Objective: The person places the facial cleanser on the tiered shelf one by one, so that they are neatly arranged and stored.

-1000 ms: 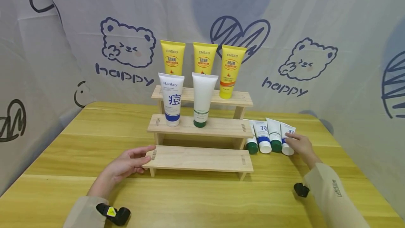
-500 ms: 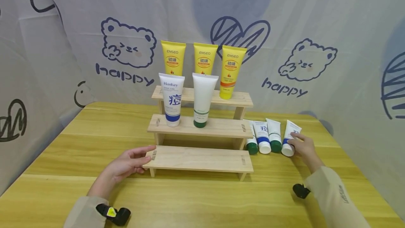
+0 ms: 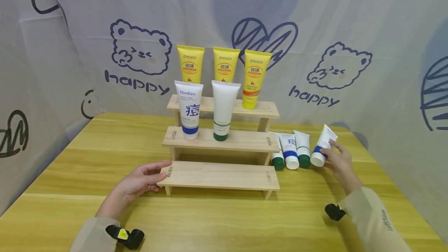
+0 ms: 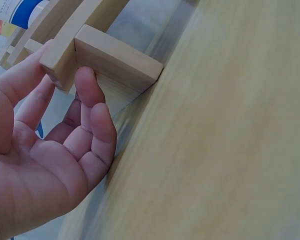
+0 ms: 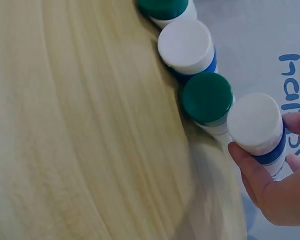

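At the left end of the bottom step, my left hand pinches the wooden stepped stand. Its fingers curl under the step end, beside the support block in the left wrist view. On the right, my right hand grips a white squeeze tube with a blue band, which tilts with its white cap toward me. To its left lie a green-capped tube, a blue-banded tube and another green-capped tube, partly hidden behind the stand.
Three yellow tubes stand on the top step. The middle step bears an upright blue-banded tube and a green-capped white one. A printed cloth hangs behind the wooden table.
My right hand has drawn the blue-banded tube rightward, apart from the row, and its top end has tilted up and to the right. The left hand keeps its hold on the stand.
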A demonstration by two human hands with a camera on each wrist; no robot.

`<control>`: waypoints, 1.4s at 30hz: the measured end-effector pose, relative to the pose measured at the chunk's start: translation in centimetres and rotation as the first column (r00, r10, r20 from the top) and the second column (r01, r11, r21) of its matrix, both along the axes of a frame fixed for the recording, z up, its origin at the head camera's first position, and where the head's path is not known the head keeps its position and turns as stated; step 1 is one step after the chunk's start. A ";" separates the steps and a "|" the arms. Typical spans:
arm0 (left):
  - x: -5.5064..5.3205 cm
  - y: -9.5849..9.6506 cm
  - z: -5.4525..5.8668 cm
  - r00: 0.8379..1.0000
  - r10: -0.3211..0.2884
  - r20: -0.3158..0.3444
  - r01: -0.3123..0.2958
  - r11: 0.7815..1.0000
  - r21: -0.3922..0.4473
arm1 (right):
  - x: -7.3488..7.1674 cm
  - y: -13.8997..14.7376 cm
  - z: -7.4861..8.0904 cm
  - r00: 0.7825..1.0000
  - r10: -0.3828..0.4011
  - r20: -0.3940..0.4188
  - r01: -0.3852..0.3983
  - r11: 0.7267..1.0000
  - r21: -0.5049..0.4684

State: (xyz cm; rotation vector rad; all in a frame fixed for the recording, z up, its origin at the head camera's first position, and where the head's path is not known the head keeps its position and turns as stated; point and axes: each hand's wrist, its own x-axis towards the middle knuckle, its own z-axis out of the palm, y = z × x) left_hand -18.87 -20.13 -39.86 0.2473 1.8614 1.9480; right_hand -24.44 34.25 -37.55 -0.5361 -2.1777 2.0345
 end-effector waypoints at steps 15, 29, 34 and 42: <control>0.1 0.0 0.0 1.000 -0.002 -0.002 0.002 1.000 0.011 | 0.8 -1.9 2.0 0.994 0.110 -0.025 -0.111 0.993 -0.036; 0.2 0.0 -0.1 1.000 0.013 0.005 -0.013 1.000 0.012 | 0.7 -3.2 2.0 0.971 0.160 -0.178 -0.183 0.976 -0.116; 0.2 0.0 -0.1 1.000 0.015 0.018 -0.015 1.000 0.016 | 1.4 -4.8 3.1 0.956 0.190 -0.222 -0.225 0.963 -0.146; 0.2 0.1 -0.1 1.000 0.018 0.002 -0.018 1.000 0.004 | 2.0 -7.4 5.1 0.954 0.191 -0.233 -0.221 0.969 -0.110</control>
